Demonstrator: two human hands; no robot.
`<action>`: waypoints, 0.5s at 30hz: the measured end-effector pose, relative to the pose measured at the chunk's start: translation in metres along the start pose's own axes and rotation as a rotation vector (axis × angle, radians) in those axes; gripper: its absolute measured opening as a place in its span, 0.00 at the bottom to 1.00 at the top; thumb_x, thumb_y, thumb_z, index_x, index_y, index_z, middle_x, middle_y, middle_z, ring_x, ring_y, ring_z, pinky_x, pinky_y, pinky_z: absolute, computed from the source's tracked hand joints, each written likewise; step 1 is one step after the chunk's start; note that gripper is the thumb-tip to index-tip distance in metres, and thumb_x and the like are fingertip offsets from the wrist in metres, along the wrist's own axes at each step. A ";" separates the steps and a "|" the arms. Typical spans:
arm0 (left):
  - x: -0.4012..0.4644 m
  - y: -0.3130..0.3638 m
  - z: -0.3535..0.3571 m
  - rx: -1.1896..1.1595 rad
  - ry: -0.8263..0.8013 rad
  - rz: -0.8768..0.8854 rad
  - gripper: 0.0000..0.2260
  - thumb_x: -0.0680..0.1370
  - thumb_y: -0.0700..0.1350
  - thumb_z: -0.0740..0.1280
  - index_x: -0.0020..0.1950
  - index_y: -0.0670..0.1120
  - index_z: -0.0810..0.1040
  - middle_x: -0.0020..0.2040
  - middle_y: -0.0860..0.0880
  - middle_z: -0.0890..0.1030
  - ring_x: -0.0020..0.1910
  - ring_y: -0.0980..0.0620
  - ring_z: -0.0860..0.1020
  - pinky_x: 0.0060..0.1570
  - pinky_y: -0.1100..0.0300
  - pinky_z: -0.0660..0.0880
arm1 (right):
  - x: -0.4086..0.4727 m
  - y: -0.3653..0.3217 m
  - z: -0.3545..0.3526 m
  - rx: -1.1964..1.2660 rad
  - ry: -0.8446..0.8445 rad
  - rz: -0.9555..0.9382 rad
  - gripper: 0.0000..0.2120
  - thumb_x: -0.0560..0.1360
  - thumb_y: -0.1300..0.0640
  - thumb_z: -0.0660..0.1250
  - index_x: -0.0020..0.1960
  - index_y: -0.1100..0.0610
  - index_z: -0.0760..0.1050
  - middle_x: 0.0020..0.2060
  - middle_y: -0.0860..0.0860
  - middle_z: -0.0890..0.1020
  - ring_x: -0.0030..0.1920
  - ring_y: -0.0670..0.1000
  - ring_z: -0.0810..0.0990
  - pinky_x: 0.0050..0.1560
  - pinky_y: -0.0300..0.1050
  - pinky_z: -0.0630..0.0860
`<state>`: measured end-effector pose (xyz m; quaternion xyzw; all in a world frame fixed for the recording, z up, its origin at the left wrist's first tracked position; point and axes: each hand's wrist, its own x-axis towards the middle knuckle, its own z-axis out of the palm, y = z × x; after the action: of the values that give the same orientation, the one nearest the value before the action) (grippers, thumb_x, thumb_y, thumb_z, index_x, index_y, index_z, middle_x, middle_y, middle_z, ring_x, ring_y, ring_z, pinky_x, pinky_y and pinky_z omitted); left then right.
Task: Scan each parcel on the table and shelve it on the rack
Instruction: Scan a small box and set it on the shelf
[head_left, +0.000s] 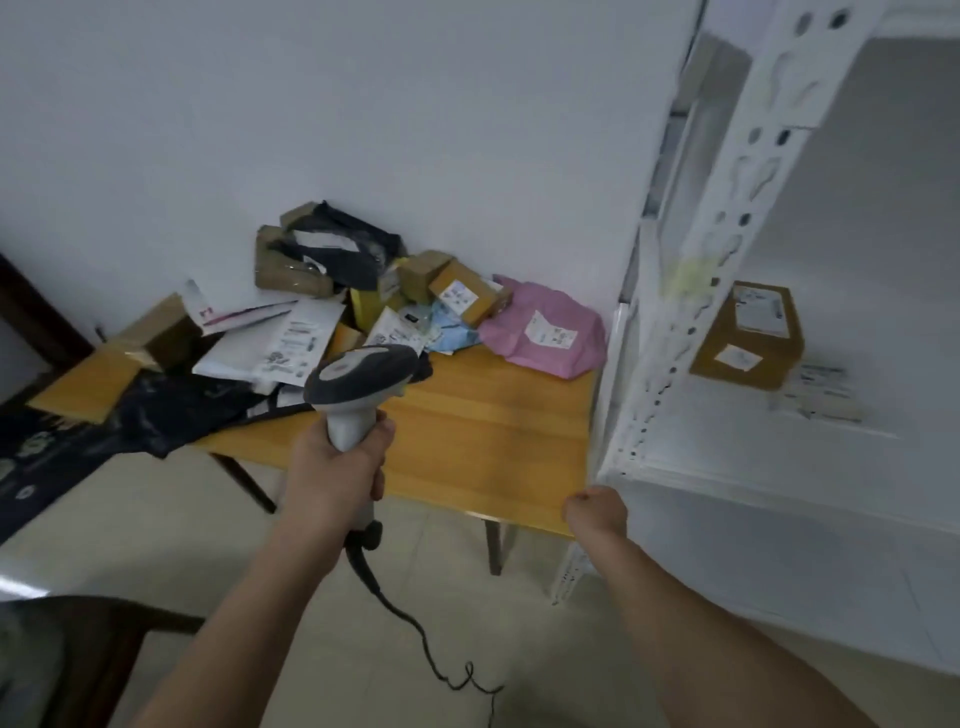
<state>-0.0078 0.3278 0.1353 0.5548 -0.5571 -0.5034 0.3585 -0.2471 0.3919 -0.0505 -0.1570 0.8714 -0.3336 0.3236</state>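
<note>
Head view: the left hand (337, 462) has its fingers (378, 475) curled tight round the pale grip of a grey-and-white handheld barcode scanner (363, 384), head tipped toward the pile at 12 o'clock; its black coiled cable (415, 629) trails down to the floor at 6 o'clock. The right hand (595, 512) hangs over the near edge of the yellow wooden worktop (483, 441), fingers curled under in a loose fist that holds nothing; whether it touches the edge cannot be told.

The parcels lie heaped at the far side of the worktop, against the white wall: a pink plastic mailer bag (545, 335) at 1 o'clock of the scanner, a small brown cardboard box with a white label (470, 299) just beside it, white paper envelopes (280, 343) at 10 o'clock, black plastic bags (192, 410) at 9 o'clock. At 3 o'clock stands the white metal rack (737, 228), its perforated upright between worktop and shelf; a labelled brown cardboard box (750, 338) sits on the shelf.
</note>
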 end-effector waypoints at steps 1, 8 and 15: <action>0.008 0.001 -0.018 -0.006 0.021 -0.001 0.09 0.79 0.44 0.68 0.41 0.44 0.73 0.30 0.47 0.72 0.24 0.53 0.70 0.28 0.58 0.69 | -0.009 -0.016 0.017 0.006 -0.043 -0.017 0.13 0.75 0.65 0.61 0.32 0.58 0.67 0.32 0.54 0.73 0.32 0.51 0.71 0.32 0.43 0.68; 0.057 0.007 -0.072 -0.035 0.085 0.012 0.06 0.80 0.47 0.67 0.49 0.45 0.77 0.38 0.46 0.82 0.26 0.53 0.75 0.27 0.62 0.72 | -0.022 -0.105 0.083 0.174 -0.185 -0.095 0.12 0.76 0.69 0.56 0.38 0.60 0.73 0.37 0.54 0.80 0.34 0.48 0.77 0.33 0.38 0.76; 0.136 0.012 -0.040 -0.124 0.031 -0.043 0.07 0.79 0.46 0.68 0.45 0.45 0.75 0.34 0.46 0.79 0.22 0.55 0.77 0.24 0.65 0.76 | 0.046 -0.171 0.107 0.142 -0.204 -0.124 0.12 0.76 0.68 0.56 0.41 0.56 0.74 0.43 0.55 0.82 0.37 0.49 0.79 0.35 0.39 0.75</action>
<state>0.0096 0.1864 0.1349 0.5510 -0.5074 -0.5357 0.3898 -0.1997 0.1934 -0.0156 -0.2205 0.7967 -0.3961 0.3996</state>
